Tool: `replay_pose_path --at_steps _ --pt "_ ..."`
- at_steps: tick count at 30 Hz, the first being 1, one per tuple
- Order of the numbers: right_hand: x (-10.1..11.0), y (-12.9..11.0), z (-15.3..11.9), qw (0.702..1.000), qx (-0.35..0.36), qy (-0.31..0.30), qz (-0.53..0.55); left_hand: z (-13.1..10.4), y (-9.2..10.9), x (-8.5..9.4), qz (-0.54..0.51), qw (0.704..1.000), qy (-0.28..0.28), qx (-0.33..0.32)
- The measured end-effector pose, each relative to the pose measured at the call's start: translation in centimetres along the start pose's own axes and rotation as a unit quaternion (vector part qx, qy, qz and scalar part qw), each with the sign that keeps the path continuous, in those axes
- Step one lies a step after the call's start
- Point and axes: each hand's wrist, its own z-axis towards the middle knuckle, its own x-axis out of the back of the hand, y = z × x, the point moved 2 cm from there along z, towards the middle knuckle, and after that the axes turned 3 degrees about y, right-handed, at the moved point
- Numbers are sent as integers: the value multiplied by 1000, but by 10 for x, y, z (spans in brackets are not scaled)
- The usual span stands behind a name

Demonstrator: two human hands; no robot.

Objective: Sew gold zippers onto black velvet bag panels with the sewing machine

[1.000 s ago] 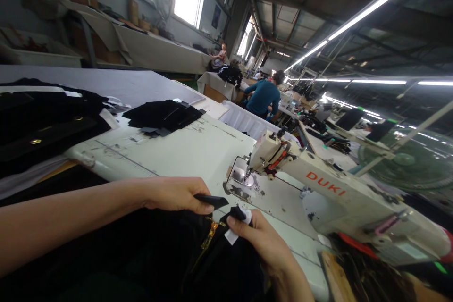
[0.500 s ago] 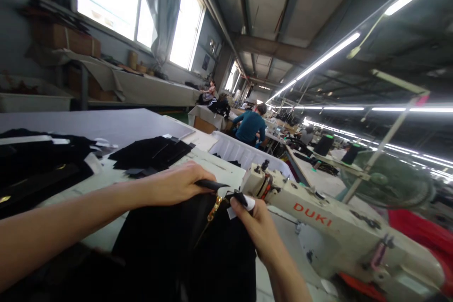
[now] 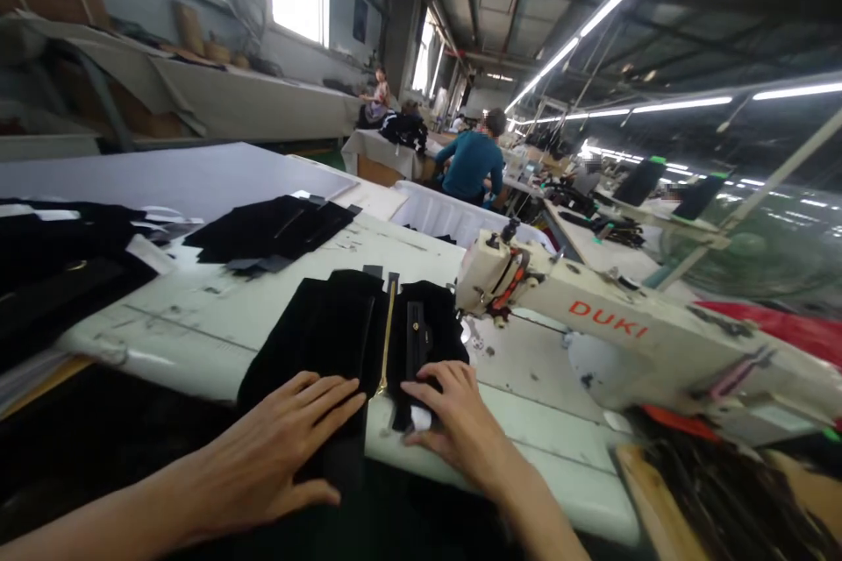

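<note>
A black garment piece [image 3: 316, 324] lies over the front of the pale sewing table, left of the machine needle area. A gold zipper [image 3: 388, 333] runs down its middle. My left hand [image 3: 296, 429] rests flat on the left part of the cloth, fingers together and stretched, thumb apart. On the right part lies my right hand [image 3: 453, 421], its fingers spread and slightly bent beside a small white tag [image 3: 420, 418]. The sewing machine [image 3: 579, 307], marked DUKI, stands just right of the cloth.
Black fabric pieces [image 3: 269, 232] lie in a stack behind and left, with another dark pile [image 3: 66, 263] at far left. A white bin [image 3: 434, 210] stands behind the table. A person in a teal top [image 3: 470, 165] sits beyond it.
The black cloth, held up by both hands before, now lies on the table. Both hands have moved down and opened onto it. The view has tilted downward.
</note>
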Motion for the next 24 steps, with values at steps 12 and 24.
replay_pose_path --at_steps 12,24 --pt "-37 -32 -2 987 -48 151 34 20 -5 -29 -119 987 76 77" --pt "-66 -61 -18 946 -11 321 52 36 -5 -28 -178 965 138 134"
